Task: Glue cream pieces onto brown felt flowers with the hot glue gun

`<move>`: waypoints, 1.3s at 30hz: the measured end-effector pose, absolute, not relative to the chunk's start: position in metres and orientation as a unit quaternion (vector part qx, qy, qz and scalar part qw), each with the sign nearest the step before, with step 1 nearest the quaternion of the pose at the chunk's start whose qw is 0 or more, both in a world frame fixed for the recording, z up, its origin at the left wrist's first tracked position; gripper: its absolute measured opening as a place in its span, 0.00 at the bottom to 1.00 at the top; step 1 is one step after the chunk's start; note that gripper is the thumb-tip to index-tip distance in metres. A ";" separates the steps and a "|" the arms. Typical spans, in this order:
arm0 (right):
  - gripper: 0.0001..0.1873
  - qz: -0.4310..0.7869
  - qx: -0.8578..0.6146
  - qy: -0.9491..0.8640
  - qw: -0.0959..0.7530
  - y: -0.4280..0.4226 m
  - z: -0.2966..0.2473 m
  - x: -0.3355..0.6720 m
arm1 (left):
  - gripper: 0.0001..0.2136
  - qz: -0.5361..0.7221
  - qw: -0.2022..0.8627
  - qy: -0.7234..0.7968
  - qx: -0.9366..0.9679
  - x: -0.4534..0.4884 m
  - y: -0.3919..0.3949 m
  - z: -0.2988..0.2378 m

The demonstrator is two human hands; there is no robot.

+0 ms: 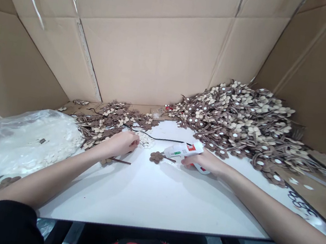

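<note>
My right hand point(206, 162) is closed around the grip of a white glue gun point(183, 150), whose nozzle points left at a brown wooden flower point(156, 156) lying on the white table point(151, 194). My left hand point(122, 142) rests with fingers curled by a small pile of pale round discs point(147, 140); whether it pinches one I cannot make out. A thin brown stem point(119, 160) lies just below that hand.
A big heap of brown and cream wooden flowers point(240, 118) fills the back right, and a smaller heap point(107, 121) lies behind my left hand. A clear plastic bag of pale discs point(23, 145) sits at the left. Cardboard walls point(148, 58) surround the table. A black cord point(160, 139) runs from the gun.
</note>
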State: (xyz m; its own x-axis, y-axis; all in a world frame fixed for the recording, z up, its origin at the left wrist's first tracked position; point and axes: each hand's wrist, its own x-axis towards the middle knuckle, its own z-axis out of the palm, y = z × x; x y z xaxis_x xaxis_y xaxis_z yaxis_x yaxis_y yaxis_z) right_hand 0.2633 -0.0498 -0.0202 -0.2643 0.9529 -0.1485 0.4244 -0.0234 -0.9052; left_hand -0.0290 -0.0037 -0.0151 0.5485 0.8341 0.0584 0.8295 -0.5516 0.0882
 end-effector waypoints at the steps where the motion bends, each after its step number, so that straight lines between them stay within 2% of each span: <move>1: 0.04 0.472 -0.535 -0.643 0.279 -0.050 -0.020 0.263 | 0.09 0.043 0.021 0.475 0.879 -0.029 -0.004 -0.016; 19: 0.03 0.472 -0.524 -0.657 0.268 -0.046 -0.026 0.266 | 0.07 0.070 0.058 0.454 0.887 -0.030 0.005 -0.022; 32: 0.04 0.470 -0.518 -0.663 0.269 -0.048 -0.021 0.265 | 0.04 0.126 0.070 0.475 0.868 -0.024 -0.002 -0.022; 39: 0.04 0.469 -0.531 -0.649 0.276 -0.049 -0.016 0.269 | 0.06 0.194 0.093 0.410 0.886 -0.012 -0.014 -0.018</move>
